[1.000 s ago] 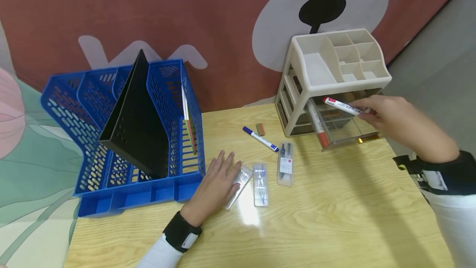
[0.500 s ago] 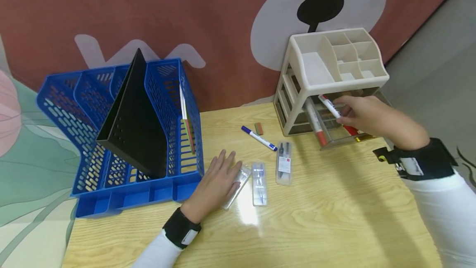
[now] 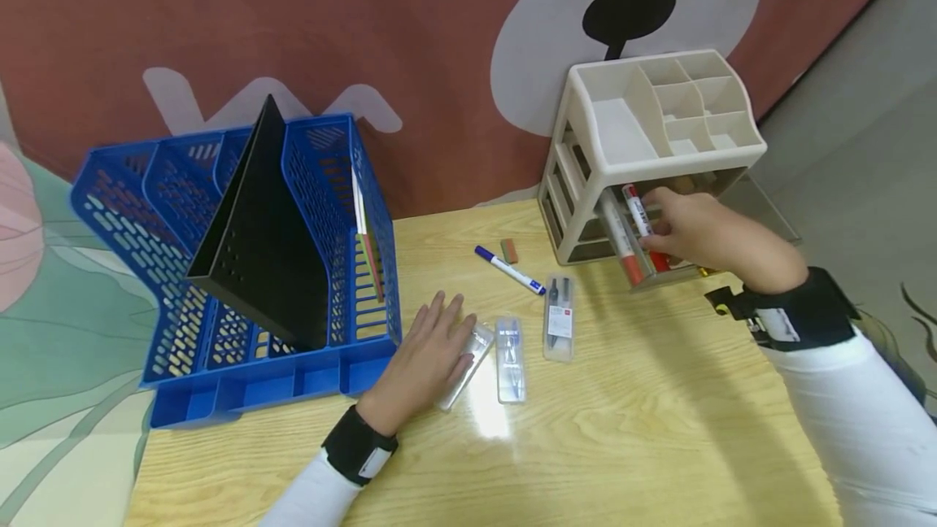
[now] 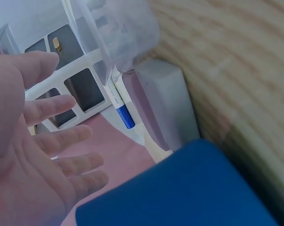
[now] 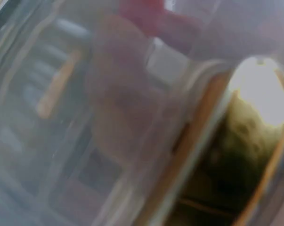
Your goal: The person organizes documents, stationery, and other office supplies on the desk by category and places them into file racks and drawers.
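Note:
My right hand (image 3: 691, 230) reaches into the pulled-out clear drawer (image 3: 673, 276) and pinches a white-bodied red marker (image 3: 638, 214), which now lies nearly parallel to another red marker (image 3: 622, 242) along the drawer's left side. In the right wrist view, that hand (image 5: 127, 94) shows blurred through the clear plastic. My left hand (image 3: 424, 356) lies with fingers spread and straight by a clear plastic case (image 3: 468, 368), partly covering it. The left wrist view has the same hand (image 4: 43, 132) with its fingers extended.
Two more clear cases, one plain (image 3: 511, 360) and one labelled (image 3: 560, 320), lie mid-table. Beyond them are a blue marker (image 3: 510, 270) and an eraser (image 3: 509, 250). A blue file rack (image 3: 271, 376) with a black folder (image 3: 278, 259) stands left; the cream drawer organizer (image 3: 622, 132) stands right.
My right hand has moved left and down into the drawer, turning the red marker from nearly crosswise to lengthwise beside the other one. My left hand has stayed in place.

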The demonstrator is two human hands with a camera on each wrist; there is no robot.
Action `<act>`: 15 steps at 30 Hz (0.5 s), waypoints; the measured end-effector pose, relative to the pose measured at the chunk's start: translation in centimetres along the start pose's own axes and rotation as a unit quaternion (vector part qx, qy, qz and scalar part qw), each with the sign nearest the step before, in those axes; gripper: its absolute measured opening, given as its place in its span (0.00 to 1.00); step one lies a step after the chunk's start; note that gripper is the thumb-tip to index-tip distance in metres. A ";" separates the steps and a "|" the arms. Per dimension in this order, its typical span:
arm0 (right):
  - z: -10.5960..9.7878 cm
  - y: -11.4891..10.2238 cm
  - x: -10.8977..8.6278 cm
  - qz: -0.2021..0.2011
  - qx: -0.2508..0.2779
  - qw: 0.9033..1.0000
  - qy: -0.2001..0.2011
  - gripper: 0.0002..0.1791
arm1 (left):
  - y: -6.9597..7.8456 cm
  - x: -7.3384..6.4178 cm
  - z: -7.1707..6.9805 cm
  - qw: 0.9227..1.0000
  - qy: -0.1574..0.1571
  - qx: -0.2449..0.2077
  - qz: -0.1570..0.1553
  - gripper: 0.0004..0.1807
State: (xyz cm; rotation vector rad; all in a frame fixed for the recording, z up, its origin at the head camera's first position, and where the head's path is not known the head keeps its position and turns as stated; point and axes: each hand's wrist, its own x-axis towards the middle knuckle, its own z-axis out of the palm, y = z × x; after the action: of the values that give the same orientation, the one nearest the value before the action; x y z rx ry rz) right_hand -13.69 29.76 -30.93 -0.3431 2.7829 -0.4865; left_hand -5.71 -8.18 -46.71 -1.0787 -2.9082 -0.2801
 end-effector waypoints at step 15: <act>0.1 -1.0 -0.8 -0.022 -0.005 0.999 0.026 0.25 | -0.4 0.4 -0.1 0.999 0.029 -0.011 -0.028 0.29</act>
State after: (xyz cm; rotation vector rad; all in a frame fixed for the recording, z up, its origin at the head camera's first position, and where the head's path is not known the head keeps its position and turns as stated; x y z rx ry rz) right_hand -12.74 29.02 -30.48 -0.4001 2.8339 -0.4985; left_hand -6.22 -8.25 -46.67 -0.9761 -2.8948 -0.3404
